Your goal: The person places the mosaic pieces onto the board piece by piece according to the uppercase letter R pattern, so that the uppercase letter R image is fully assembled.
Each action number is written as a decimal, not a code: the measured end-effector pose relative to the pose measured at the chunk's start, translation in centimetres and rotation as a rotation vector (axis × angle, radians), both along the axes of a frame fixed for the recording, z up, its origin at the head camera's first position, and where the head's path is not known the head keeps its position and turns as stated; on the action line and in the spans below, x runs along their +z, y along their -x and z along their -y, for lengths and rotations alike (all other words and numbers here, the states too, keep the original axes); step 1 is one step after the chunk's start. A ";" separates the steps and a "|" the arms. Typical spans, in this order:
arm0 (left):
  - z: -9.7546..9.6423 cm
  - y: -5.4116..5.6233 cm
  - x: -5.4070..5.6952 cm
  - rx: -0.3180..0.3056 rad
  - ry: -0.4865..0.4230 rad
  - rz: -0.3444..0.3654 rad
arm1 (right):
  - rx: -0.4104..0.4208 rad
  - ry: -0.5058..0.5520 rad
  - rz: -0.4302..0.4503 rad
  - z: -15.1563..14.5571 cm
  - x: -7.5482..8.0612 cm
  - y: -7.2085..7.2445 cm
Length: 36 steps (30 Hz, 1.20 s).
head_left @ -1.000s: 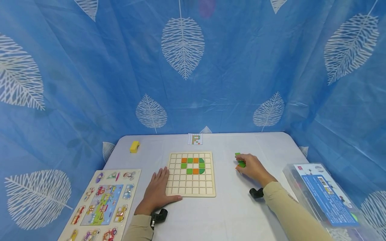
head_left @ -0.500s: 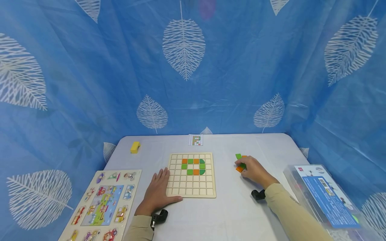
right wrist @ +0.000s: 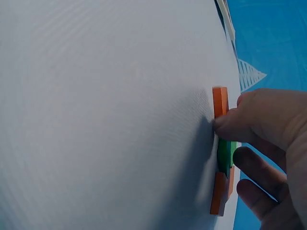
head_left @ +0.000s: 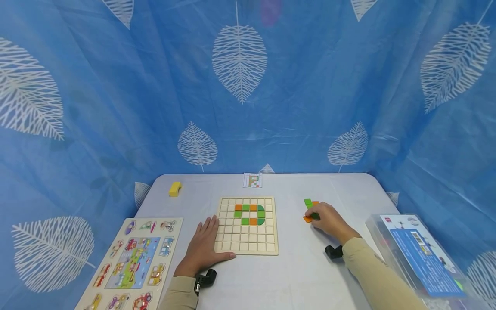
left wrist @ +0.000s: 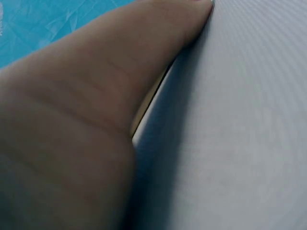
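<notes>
Tan sleeves (head_left: 379, 277), black wrist cameras (head_left: 210, 277), bare fingers (right wrist: 258, 168)

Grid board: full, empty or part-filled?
Part-filled: orange and green tiles sit in some upper squares of the grid board; its lower rows are bare.

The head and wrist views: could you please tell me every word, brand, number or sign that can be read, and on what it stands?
"R", apparently, in coloured squares on the small card.
Red logo on the box: too small to read.
White print and barcode on its blue label: too small to read.
Wrist views: none.
</notes>
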State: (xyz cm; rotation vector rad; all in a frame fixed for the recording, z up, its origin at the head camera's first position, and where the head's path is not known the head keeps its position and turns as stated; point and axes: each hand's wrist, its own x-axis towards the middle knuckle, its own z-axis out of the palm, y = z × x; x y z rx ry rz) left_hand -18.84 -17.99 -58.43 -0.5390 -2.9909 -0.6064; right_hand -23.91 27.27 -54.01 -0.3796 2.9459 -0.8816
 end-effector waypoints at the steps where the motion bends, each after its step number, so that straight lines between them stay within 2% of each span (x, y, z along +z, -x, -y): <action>1: 0.0 0.0 0.0 0.000 0.004 0.007 | 0.003 0.001 -0.006 0.0 0.0 0.0; 16: 0.1 0.1 0.0 -0.001 0.007 -0.001 | 0.043 -0.009 -0.041 0.4 0.3 0.2; 22: 0.0 0.1 0.0 0.004 0.005 0.012 | 0.030 0.022 -0.051 1.7 0.4 0.3; 31: -0.2 0.0 0.1 0.003 0.001 0.006 | 0.077 0.089 -0.131 3.1 -0.1 0.5; 36: -0.1 -0.1 0.2 0.003 -0.008 -0.001 | 0.096 0.125 -0.138 4.1 -0.2 0.6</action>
